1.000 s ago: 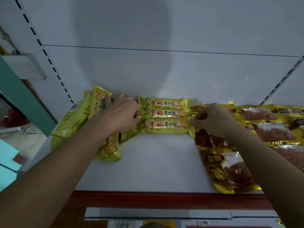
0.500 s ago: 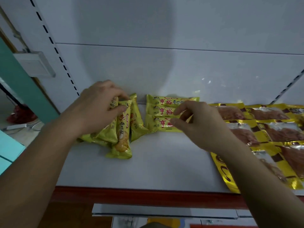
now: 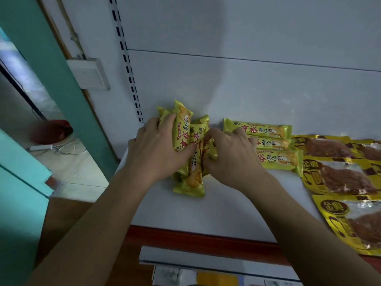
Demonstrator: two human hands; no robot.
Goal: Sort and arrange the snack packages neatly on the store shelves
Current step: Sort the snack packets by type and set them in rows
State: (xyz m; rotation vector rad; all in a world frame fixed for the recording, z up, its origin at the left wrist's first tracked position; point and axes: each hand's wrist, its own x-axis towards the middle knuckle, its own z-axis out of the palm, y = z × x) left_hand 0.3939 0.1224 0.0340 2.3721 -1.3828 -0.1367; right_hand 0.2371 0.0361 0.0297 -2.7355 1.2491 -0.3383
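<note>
Head view: the left hand [image 3: 156, 149] is curling its grip round a loose bundle of yellow-green packs [image 3: 190, 149] standing on end at the left of the white shelf [image 3: 216, 205], while the right hand [image 3: 228, 157] is pinching a pack on the bundle's right side; the slippery wrappers are fanning unevenly, so in my judgement a squeeze or lift could be letting the front pack slide toward the shelf edge. No container is showing: three matching packs [image 3: 268, 145] are lying flat in a row just right, beside gold pouches [image 3: 340, 174].
</note>
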